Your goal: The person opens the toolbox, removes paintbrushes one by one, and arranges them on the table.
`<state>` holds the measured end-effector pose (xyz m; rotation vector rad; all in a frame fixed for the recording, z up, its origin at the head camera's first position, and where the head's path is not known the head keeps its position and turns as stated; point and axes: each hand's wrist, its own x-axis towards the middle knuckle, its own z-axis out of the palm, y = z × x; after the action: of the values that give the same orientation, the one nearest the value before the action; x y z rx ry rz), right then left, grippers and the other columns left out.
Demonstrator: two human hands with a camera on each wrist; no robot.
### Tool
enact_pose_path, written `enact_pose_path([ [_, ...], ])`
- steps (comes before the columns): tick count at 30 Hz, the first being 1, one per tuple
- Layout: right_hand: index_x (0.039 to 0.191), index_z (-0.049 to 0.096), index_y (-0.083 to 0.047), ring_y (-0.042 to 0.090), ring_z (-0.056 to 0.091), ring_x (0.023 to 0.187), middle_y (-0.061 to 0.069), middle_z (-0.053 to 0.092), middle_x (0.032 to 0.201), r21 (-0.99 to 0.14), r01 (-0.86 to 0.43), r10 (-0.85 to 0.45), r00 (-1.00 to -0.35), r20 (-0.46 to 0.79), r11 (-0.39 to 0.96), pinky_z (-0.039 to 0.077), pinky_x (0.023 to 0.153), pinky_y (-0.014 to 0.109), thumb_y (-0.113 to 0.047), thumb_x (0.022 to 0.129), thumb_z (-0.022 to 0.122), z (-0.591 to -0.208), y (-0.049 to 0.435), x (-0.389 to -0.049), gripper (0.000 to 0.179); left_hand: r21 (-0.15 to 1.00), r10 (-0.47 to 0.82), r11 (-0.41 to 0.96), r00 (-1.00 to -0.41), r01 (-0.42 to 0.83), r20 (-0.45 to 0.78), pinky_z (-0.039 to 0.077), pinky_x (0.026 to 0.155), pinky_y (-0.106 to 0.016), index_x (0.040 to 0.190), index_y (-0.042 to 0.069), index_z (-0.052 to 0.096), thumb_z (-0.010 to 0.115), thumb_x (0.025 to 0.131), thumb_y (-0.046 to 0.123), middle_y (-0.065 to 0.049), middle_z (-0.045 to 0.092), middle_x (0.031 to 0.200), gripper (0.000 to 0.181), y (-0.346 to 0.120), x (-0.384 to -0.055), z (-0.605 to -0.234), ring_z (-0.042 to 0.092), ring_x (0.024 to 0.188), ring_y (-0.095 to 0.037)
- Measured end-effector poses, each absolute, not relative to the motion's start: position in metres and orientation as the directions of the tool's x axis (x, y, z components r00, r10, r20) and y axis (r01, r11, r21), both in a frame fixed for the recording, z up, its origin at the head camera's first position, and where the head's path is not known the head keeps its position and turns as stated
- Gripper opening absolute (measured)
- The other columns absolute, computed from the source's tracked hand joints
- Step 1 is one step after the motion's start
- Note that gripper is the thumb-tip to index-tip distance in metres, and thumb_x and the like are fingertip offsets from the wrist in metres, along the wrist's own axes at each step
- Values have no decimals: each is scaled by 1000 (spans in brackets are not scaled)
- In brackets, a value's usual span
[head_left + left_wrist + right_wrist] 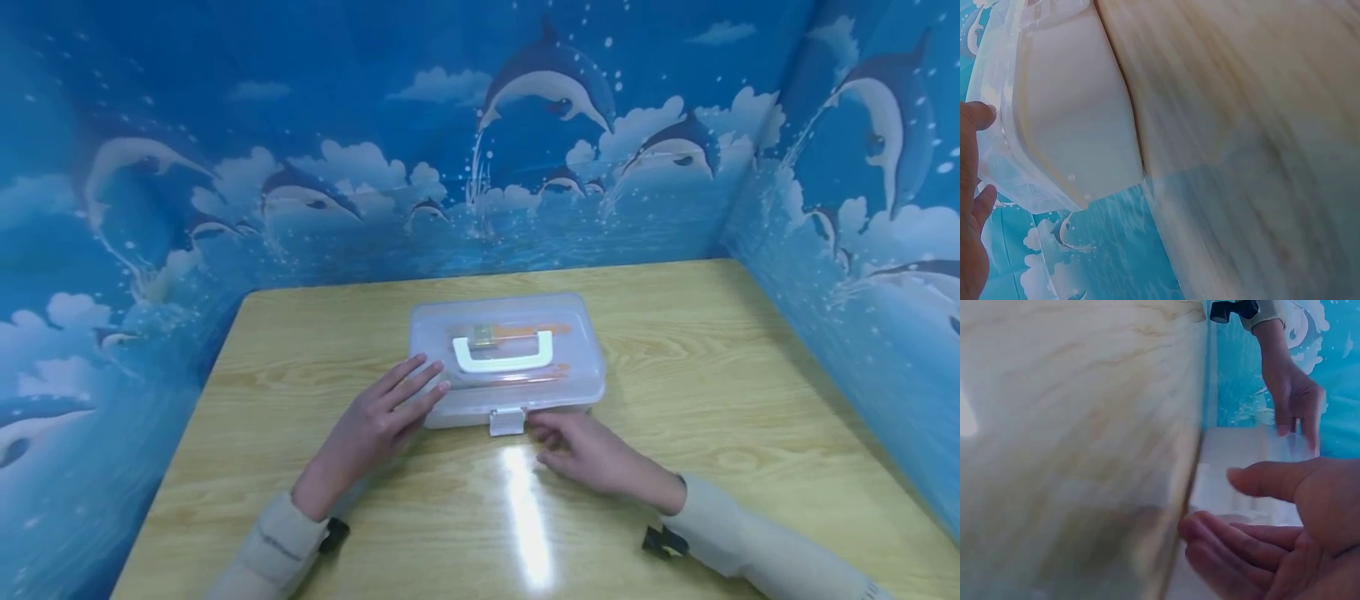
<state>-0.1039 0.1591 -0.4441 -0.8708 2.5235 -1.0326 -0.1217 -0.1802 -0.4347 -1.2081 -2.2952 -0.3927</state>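
A translucent plastic storage box (pixel 441 410) lies on the table with its lid (pixel 583 358) on. Folded flat on that lid is a white handle (pixel 504 363), and a white latch (pixel 507 422) hangs at the front. My left hand (pixel 382 417) rests its extended fingers on the lid's left front part. My right hand (pixel 588 450) is at the box front, just right of the latch, with fingertips right at the front wall. In the right wrist view its fingers (pixel 1235 550) are loosely bent and the thumb stands apart, with nothing between them.
Through the lid show a brush with an orange handle (pixel 525 331) and other slender orange tools. The wood-grain table (pixel 675 333) extends around the box. Behind and beside it stand blue walls (pixel 360 100) printed with dolphins.
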Motion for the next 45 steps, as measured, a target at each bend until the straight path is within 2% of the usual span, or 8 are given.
enact_pose_path([
  [4, 135, 63, -4, 19, 71, 96, 8, 74, 114, -586, -518, -625, -780, 26, 623, 62, 86, 34, -7, 89, 72, -426, 162, -99, 47, 20, 672, 571, -482, 820, 563, 47, 113, -48, 141, 9, 60, 82, 79, 5, -14, 55, 150, 66, -179, -121, -436, 49, 139, -38],
  [8, 131, 67, -8, 19, 71, 100, 6, 74, 118, -596, -548, -666, -745, 30, 587, 62, 89, 36, -9, 93, 70, -406, 164, -98, 38, 24, 669, 572, -483, 820, 564, 47, 113, -48, 141, 9, 60, 82, 80, 5, -14, 55, 150, 66, -179, -121, -436, 49, 139, -38],
  [12, 130, 67, -11, 15, 70, 107, 1, 73, 123, -608, -613, -726, -682, 86, 504, 60, 94, 35, -14, 96, 69, -392, 169, -97, 34, 17, 671, 574, -482, 819, 563, 46, 114, -48, 142, 9, 59, 81, 81, 5, -14, 54, 150, 65, -180, -121, -435, 49, 139, -38],
  [16, 129, 67, -13, 14, 68, 112, 0, 72, 123, -585, -730, -767, -584, 266, 353, 59, 97, 32, -10, 95, 71, -384, 175, -103, 35, 11, 671, 573, -477, 820, 568, 47, 113, -48, 141, 10, 60, 82, 79, 5, -14, 55, 149, 66, -180, -121, -435, 50, 138, -38],
  [21, 128, 67, -9, 18, 69, 113, 3, 73, 121, -446, -851, -743, -484, 462, 276, 58, 101, 35, -5, 92, 72, -381, 183, -119, 36, -1, 677, 573, -473, 819, 564, 46, 114, -48, 140, 9, 61, 83, 78, 5, -15, 56, 148, 65, -179, -122, -432, 51, 138, -38],
  [28, 128, 66, -1, 23, 68, 110, 7, 71, 121, -193, -927, -720, -372, 585, 322, 59, 95, 30, -27, 107, 51, -388, 197, -139, 37, -52, 695, 569, -446, 821, 565, 49, 111, -48, 139, 7, 61, 89, 73, 5, -16, 57, 147, 72, -180, -121, -431, 53, 135, -38],
  [35, 133, 62, 3, 33, 63, 120, 16, 65, 130, -143, -902, -703, -410, 581, 408, 41, 116, 22, -34, 107, 50, -402, 213, -151, 46, -81, 705, 572, -439, 816, 557, 49, 111, -48, 140, 7, 60, 89, 72, 6, -16, 57, 147, 75, -181, -121, -432, 54, 134, -38],
  [45, 135, 62, 2, 37, 55, 131, 20, 59, 140, -157, -882, -689, -448, 569, 444, 30, 122, 20, -37, 107, 46, -417, 223, -156, 50, -58, 699, 586, -468, 808, 540, 48, 111, -48, 143, 8, 57, 88, 73, 5, -15, 53, 151, 76, -182, -119, -433, 50, 138, -38],
])
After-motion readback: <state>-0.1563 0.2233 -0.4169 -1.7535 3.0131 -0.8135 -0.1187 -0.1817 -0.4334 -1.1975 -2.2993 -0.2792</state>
